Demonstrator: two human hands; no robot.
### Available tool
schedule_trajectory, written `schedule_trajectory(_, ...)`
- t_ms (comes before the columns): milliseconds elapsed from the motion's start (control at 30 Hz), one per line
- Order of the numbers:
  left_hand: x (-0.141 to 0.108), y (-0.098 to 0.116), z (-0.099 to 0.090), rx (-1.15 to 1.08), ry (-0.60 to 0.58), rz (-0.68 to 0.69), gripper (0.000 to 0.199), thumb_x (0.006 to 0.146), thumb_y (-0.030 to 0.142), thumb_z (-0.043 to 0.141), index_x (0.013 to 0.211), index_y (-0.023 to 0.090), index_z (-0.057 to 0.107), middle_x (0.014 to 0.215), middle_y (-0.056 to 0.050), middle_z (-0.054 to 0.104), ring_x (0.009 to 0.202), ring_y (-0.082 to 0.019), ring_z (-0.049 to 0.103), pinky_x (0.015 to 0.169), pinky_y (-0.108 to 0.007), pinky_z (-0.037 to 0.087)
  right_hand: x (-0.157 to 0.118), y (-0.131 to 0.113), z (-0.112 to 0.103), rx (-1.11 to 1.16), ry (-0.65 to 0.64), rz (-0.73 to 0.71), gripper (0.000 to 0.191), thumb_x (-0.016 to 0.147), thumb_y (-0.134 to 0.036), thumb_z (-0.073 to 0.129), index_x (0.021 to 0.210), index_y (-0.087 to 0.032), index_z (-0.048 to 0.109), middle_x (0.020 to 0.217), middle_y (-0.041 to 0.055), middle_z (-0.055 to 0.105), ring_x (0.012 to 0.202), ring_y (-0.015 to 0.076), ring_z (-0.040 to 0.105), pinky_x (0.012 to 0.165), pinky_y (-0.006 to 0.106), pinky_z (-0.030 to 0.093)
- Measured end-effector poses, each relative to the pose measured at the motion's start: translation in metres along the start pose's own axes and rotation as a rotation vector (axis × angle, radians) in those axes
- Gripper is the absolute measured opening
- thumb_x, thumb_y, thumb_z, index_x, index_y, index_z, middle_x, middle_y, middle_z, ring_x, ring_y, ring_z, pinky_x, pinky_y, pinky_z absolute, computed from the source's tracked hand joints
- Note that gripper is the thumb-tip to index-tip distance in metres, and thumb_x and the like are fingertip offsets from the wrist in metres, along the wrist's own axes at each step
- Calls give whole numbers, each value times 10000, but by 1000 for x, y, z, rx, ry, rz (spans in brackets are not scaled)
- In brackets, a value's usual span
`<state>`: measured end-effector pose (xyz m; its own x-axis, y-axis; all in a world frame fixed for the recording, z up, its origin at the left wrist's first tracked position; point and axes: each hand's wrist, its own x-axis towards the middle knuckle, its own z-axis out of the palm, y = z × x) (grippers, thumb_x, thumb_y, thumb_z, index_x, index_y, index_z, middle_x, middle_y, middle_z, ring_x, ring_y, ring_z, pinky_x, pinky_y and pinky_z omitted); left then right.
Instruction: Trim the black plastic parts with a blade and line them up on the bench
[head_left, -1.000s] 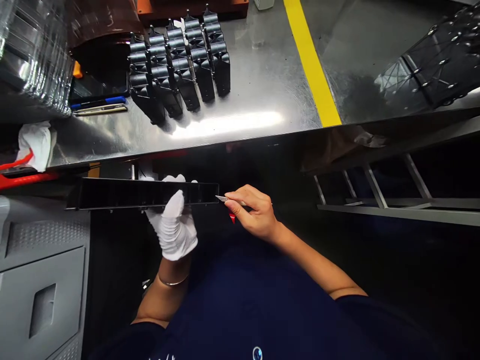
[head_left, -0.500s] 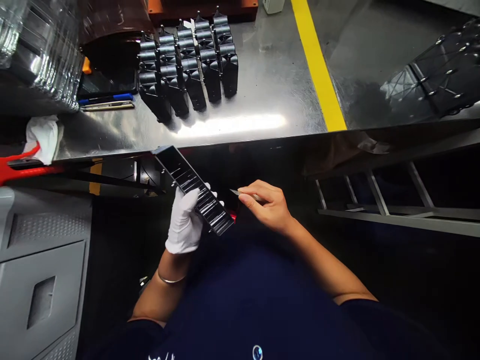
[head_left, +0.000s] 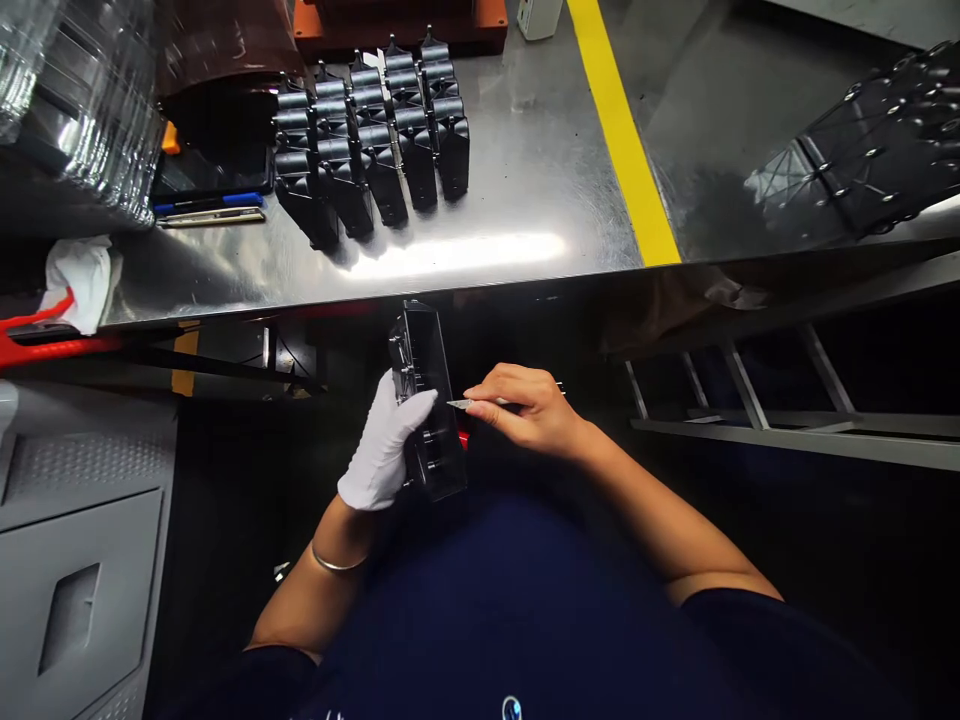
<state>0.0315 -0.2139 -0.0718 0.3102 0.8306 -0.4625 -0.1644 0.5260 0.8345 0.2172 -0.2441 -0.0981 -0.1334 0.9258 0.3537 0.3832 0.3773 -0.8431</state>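
My left hand (head_left: 386, 435), in a white glove, is wrapped round a long black plastic part (head_left: 439, 450) held in front of my body, its open side turned to the right. The thumb lies over the part's edge. My bare right hand (head_left: 529, 408) pinches a thin pointed blade (head_left: 459, 404), its tip at the part's right side; whether it touches cannot be told. Beyond them, several similar black parts (head_left: 375, 150) stand in a row on the metal table (head_left: 517, 180).
Yellow tape (head_left: 622, 130) crosses the table. Stacked clear trays (head_left: 82, 110) stand at the left, beside a blue pen (head_left: 214, 201). More black parts (head_left: 885, 150) lie at the right. A grey bin (head_left: 82, 560) is at lower left, a metal rack (head_left: 750, 385) at right.
The black part has turned more upright and shifted right in my left hand. The blade in my right hand has come closer to it, slightly left and down.
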Motion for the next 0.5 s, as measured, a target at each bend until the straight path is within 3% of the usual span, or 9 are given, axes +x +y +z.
schedule_trajectory(167,-8,4,1,67,-155,-92,432,701,356,746,1078,211,592,912,-18,621,754,-156,582,665,-281,501,22,20,-17,-69,161,74,166,848,-332,632,826,-210,742,753,43,707,656,141,618,630,283,499)
schedule_trajectory(267,-9,6,-8,45,-286,-206,355,737,382,709,1026,201,611,859,-39,627,666,-145,566,563,-260,474,29,22,-29,-127,211,63,162,847,-324,633,817,-207,741,740,45,704,654,146,617,635,289,497)
schedule_trajectory(333,-9,8,-16,15,-364,-280,334,756,415,679,1002,198,617,856,-49,623,619,-134,555,508,-247,453,28,18,-36,-139,161,7,151,853,-303,630,836,-198,737,745,49,700,654,144,617,619,279,492)
schedule_trajectory(500,-8,14,-30,28,-461,-391,376,752,453,668,1023,205,590,841,-26,601,581,-112,531,485,-230,436,24,6,-52,-193,-100,-124,174,876,-304,617,885,-169,725,748,53,676,658,128,609,592,245,465)
